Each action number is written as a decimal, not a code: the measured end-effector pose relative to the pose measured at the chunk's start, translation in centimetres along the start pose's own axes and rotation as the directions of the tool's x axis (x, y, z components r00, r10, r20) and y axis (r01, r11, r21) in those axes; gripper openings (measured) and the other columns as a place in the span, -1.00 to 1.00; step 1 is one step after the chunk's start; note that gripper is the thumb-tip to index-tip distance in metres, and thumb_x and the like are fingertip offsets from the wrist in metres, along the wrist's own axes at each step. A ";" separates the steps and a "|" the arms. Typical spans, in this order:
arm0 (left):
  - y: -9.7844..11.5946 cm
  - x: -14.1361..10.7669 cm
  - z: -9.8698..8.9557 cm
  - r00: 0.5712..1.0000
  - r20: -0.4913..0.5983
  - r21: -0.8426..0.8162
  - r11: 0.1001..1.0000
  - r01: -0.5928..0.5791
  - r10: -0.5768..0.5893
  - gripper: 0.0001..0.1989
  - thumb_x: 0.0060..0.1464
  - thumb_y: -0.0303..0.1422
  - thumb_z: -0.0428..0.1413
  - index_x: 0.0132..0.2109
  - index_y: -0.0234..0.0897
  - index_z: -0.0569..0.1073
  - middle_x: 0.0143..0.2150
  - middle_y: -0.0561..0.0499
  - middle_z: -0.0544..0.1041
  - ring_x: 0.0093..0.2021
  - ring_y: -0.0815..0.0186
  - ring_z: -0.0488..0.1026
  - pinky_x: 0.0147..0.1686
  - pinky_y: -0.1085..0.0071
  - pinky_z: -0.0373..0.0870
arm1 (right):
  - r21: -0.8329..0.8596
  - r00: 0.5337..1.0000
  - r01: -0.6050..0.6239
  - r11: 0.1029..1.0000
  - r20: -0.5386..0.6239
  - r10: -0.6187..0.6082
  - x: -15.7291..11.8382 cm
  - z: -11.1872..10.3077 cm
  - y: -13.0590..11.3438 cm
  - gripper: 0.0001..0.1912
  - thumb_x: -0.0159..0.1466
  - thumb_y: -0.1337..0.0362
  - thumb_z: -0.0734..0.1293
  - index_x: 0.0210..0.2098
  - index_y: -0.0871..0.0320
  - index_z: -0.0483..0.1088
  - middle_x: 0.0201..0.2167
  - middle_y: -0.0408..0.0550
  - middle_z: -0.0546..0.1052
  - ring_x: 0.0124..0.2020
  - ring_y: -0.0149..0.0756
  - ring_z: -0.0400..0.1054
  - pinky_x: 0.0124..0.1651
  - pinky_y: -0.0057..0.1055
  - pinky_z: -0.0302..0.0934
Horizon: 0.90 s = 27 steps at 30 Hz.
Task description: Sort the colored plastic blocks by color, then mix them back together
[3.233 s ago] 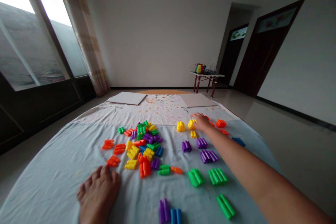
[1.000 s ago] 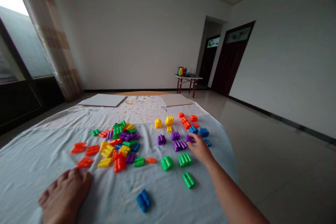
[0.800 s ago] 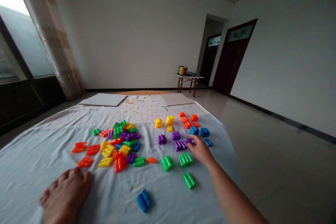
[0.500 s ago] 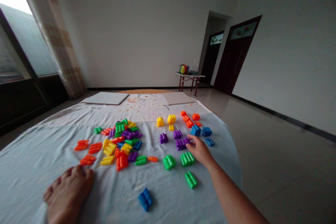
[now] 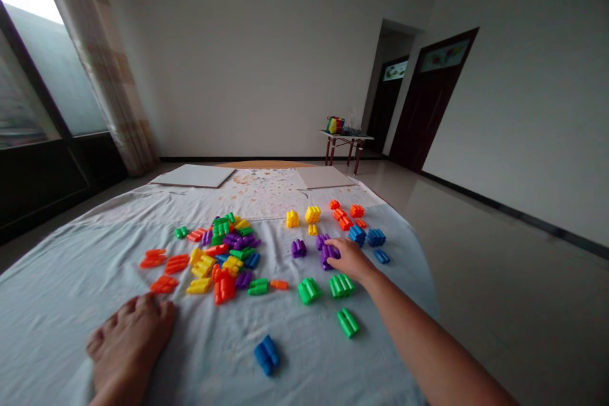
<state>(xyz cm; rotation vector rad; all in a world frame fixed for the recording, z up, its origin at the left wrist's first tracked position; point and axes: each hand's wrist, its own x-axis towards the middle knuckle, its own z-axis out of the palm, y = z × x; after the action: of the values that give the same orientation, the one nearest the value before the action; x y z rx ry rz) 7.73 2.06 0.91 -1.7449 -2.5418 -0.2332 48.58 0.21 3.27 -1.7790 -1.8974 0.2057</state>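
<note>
Your right hand (image 5: 354, 260) is the near one. The purple block (image 5: 328, 257) sits right at its fingertips, on the left side of the hand, with index finger and thumb placed around the block's right end. Contact looks likely; I can't confirm a firm pinch from this angle.

Axis: the tubes of that block seem to point away from you, standing side by side in a left-right row — the fingers cover the right end, so treat that as a read, not a measurement. A second purple block (image 5: 320, 240) is just beyond it, touching or nearly so. A third purple block (image 5: 299, 248) lies apart to the left.

Around the hand: blue block (image 5: 356, 235) past the knuckles, green block (image 5: 341, 286) on your side of the fingers, slanted green piece (image 5: 349, 323) nearer you again.

Your left hand (image 5: 133, 339) is well apart — palm down on the cloth (image 5: 209, 361), fingers spread, nothing visibly held. From there the purple block is forward and far to the right. Nearest to its fingertips is an orange block (image 5: 164, 284), just ahead.
</note>
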 end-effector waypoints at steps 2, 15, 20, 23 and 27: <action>-0.1 0.1 0.2 1.000 0.006 0.008 1.000 0.001 -0.001 -0.51 0.09 -0.12 -0.34 -0.07 -0.20 0.35 0.09 -0.17 0.39 0.07 0.06 0.28 0.00 0.19 0.08 | -0.036 0.999 -0.007 0.999 0.039 0.009 0.0 -0.1 0.0 -0.56 0.03 0.39 0.35 -0.06 0.19 0.40 -0.10 0.06 0.48 0.01 -0.12 0.28 0.06 -0.19 0.12; -0.1 0.0 -0.2 0.999 0.007 -0.092 0.995 -0.032 0.032 -0.51 0.06 -0.10 -0.25 -0.09 -0.29 0.38 0.06 -0.27 0.36 0.06 -0.05 0.25 0.02 0.10 0.07 | -0.091 0.968 0.030 0.995 0.252 -0.006 1.3 -1.3 0.6 -0.35 -0.05 0.33 0.40 0.07 0.16 0.31 0.02 0.09 0.40 0.04 -0.08 0.26 0.05 -0.21 0.13; -0.3 -0.1 -0.2 0.998 -0.011 -0.131 0.990 -0.056 0.055 -0.50 0.02 -0.11 -0.18 -0.06 -0.35 0.40 0.05 -0.33 0.36 0.06 -0.11 0.25 0.02 0.05 0.07 | -0.151 0.950 0.040 0.988 0.313 0.010 1.7 -1.0 0.8 -0.34 -0.06 0.35 0.40 0.08 0.15 0.31 0.03 0.09 0.40 0.05 -0.06 0.26 0.07 -0.22 0.13; -0.3 0.0 -0.1 0.999 -0.009 -0.118 0.992 -0.046 0.045 -0.49 0.04 -0.10 -0.21 -0.05 -0.34 0.39 0.07 -0.31 0.35 0.08 -0.09 0.24 0.04 0.06 0.06 | -0.162 0.947 0.034 0.986 0.320 0.020 1.8 -0.8 0.9 -0.35 -0.05 0.37 0.40 0.07 0.14 0.32 0.01 0.08 0.42 0.04 -0.05 0.28 0.06 -0.21 0.13; -0.2 0.1 0.2 1.000 0.010 -0.097 0.995 -0.022 0.023 -0.48 0.07 -0.10 -0.26 -0.05 -0.31 0.38 0.08 -0.26 0.35 0.09 -0.05 0.23 0.05 0.07 0.06 | -0.169 0.942 0.029 0.985 0.334 0.029 1.8 -1.0 1.0 -0.36 -0.05 0.35 0.40 0.06 0.15 0.32 0.00 0.10 0.42 0.04 -0.01 0.27 0.07 -0.16 0.11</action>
<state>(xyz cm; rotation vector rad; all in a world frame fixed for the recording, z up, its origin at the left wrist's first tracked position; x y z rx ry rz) 7.49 2.11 0.72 -1.8110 -2.5580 -0.3521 49.91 1.85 4.20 -1.9579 -2.2102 0.3768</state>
